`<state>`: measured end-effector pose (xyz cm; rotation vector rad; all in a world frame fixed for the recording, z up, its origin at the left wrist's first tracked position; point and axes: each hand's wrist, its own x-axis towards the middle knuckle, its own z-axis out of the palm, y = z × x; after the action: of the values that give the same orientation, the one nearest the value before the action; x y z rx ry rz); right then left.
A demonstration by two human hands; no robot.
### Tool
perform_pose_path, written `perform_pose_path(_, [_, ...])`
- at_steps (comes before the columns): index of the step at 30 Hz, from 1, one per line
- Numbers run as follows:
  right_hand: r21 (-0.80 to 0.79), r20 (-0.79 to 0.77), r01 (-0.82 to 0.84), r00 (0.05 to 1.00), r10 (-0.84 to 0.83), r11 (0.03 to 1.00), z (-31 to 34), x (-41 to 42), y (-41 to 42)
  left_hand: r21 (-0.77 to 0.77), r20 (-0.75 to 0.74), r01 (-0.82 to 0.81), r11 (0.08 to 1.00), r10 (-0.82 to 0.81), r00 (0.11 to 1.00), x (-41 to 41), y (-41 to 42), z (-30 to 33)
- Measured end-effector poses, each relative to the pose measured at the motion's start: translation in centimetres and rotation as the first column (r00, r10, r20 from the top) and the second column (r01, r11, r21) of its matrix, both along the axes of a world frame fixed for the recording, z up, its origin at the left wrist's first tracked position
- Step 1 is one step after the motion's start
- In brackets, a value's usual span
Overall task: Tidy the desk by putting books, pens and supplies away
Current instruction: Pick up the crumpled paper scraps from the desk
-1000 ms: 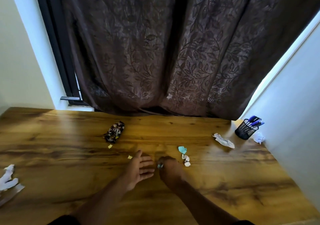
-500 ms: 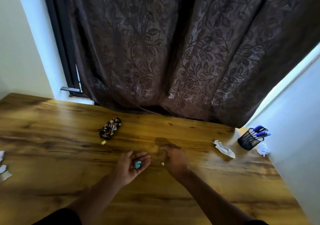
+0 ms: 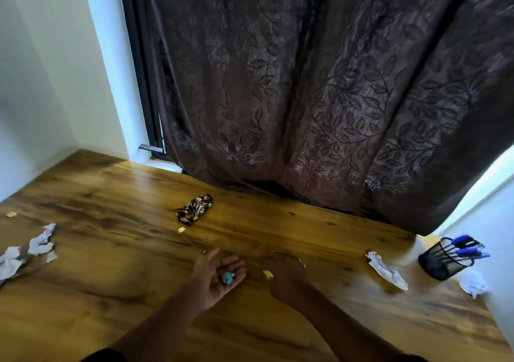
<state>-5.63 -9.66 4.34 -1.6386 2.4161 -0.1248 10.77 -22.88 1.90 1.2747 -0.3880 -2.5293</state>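
— Wooden counter (image 3: 116, 253) under a dark brown curtain (image 3: 306, 89), yes? What are the hands doing there?

— Left hand (image 3: 214, 274) lies palm up, low over the counter, with the fingers relaxed and spread a little. On the palm sits a small blue crumpled scrap (image 3: 227, 277); the fingers are not closed around it.

— And the other one?

— Right hand (image 3: 286, 276) is palm down just beside the left, fingers curled toward the wood. A bit of white shows at its far edge, but I cannot tell if it pinches something. A small yellow scrap (image 3: 267, 274) lies on the counter between the two hands, touching the right one or very near to it.

— What is further out?

— Behind the left hand, a tiny yellow bit (image 3: 181, 229), and just past it a brown candy wrapper (image 3: 194, 213). At the far left, crumpled white paper (image 3: 25, 251) and another yellow fleck (image 3: 11, 214). To the right, a flattened white paper (image 3: 386, 271), then a black mesh pen holder (image 3: 442, 263) with blue pens (image 3: 464, 246) inside, standing in the corner by the white wall. One more white paper ball (image 3: 472, 282) is just beside the holder.
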Motion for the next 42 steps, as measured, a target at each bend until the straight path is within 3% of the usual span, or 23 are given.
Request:
perform_pose_path(6, [-0.274, 0.23, -0.064, 0.964, 0.13, 0.96, 2.0, 1.5, -1.1, -0.056, 0.061, -0.002, 0.998, 0.005, 0.998, -1.4, 1.3, 0.8])
perform_pose_path(12, [-0.305, 0.224, -0.126, 0.954, 0.199, 0.944, 2.3, 1.4, -2.0, -0.064, 0.014, 0.031, 0.998, -0.03, 0.999, -3.1, 3.2, 0.9])
perform_pose_path(15, [-0.252, 0.141, -0.119, 0.977, 0.158, 0.96, 2.5, -1.3, -1.9, -0.021, -0.036, -0.014, 1.0, 0.014, 0.999, -3.4, 3.8, 1.4])
perform_pose_path(20, [-0.045, -0.031, 0.155, 0.987, -0.157, 0.987, 1.5, -6.3, -0.3, -0.028, -0.022, 0.006, 1.0, -0.006, 1.0, -4.4, 3.8, 1.1])
perform_pose_path(23, [0.047, 0.004, 0.277, 0.961, -0.277, 0.96, 0.4, -7.7, 0.3, -0.063, 0.022, 0.049, 0.997, -0.048, 0.999, -5.1, 3.5, 0.6])
perform_pose_path(37, [-0.017, 0.119, 0.333, 0.937, -0.329, 0.943, -1.1, -9.1, -0.8, -0.046, 0.038, 0.104, 0.993, -0.102, 0.994, -6.2, 2.3, 0.8])
perform_pose_path(42, [0.077, 0.065, 0.237, 0.968, -0.242, 0.968, -1.9, -9.0, -1.3, -0.039, 0.034, 0.111, 0.993, -0.109, 0.993, -6.4, 1.9, 0.8])
